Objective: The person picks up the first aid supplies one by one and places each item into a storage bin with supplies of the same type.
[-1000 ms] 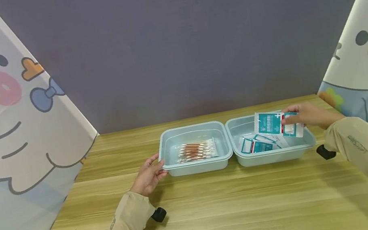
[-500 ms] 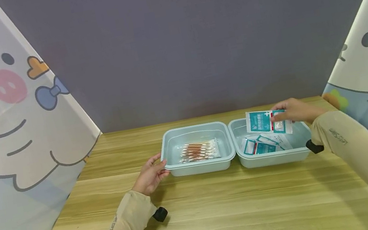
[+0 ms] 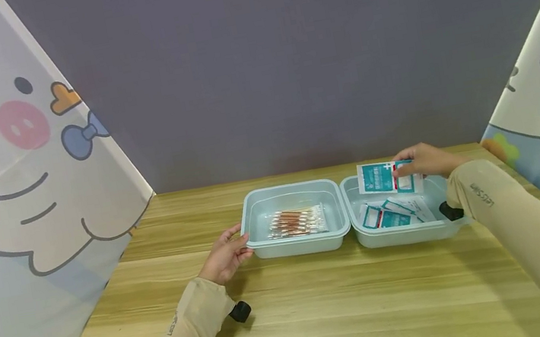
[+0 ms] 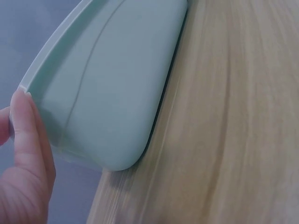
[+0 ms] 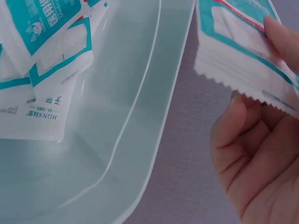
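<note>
My left hand (image 3: 225, 258) holds the left corner of a pale blue plastic bin (image 3: 294, 246); in the left wrist view, fingers (image 4: 28, 133) press under its rim. Inside that bin lies a clear pack of cotton swabs (image 3: 296, 223) with brown sticks. My right hand (image 3: 428, 160) pinches a teal-and-white dressing packet (image 3: 377, 178) over the far side of a second pale blue bin (image 3: 401, 237). The packet's serrated edge shows in the right wrist view, with the thumb (image 5: 282, 39) on its face. Several similar packets (image 3: 395, 218) overlap in the second bin's left half.
Both bins stand side by side on a wood-grain table (image 3: 327, 309), rims meeting. A dark grey panel (image 3: 258, 68) rises behind the table. Cartoon-printed panels (image 3: 0, 240) flank it left and right. Black wrist cameras (image 3: 240, 312) sit under each sleeve cuff.
My right hand has carried the dressing packet leftward and slightly back over the second bin. My left hand keeps its hold on the first bin's corner. The head view has shifted a little.
</note>
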